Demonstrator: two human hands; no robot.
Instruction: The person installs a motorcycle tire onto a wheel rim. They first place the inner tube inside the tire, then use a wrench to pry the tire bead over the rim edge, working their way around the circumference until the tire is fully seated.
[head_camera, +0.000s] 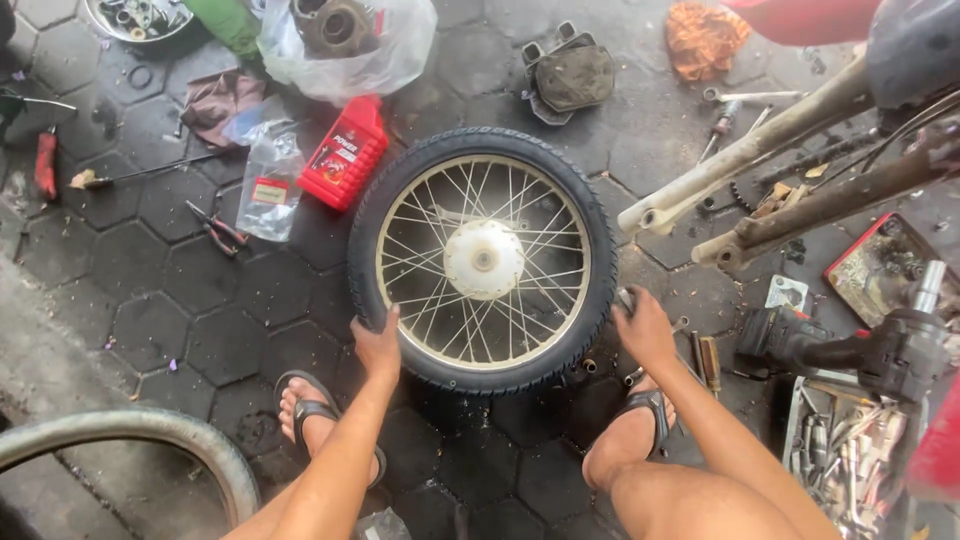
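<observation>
A spoked motorcycle wheel (482, 260) with a black tyre and a pale hub lies flat on the dark paving. My left hand (377, 345) rests on the tyre's near-left edge, fingers curled over the rubber. My right hand (643, 327) is at the tyre's right edge, closed around a small metal tool whose tip shows above the fingers. Both my feet in black sandals stand just in front of the wheel.
A red oil bottle (344, 152) and clear plastic bags lie behind the wheel on the left. Motorcycle fork legs (760, 150) reach in from the right. A tray of tools (845, 450) sits at the lower right. A loose tyre (140, 440) curves at the lower left.
</observation>
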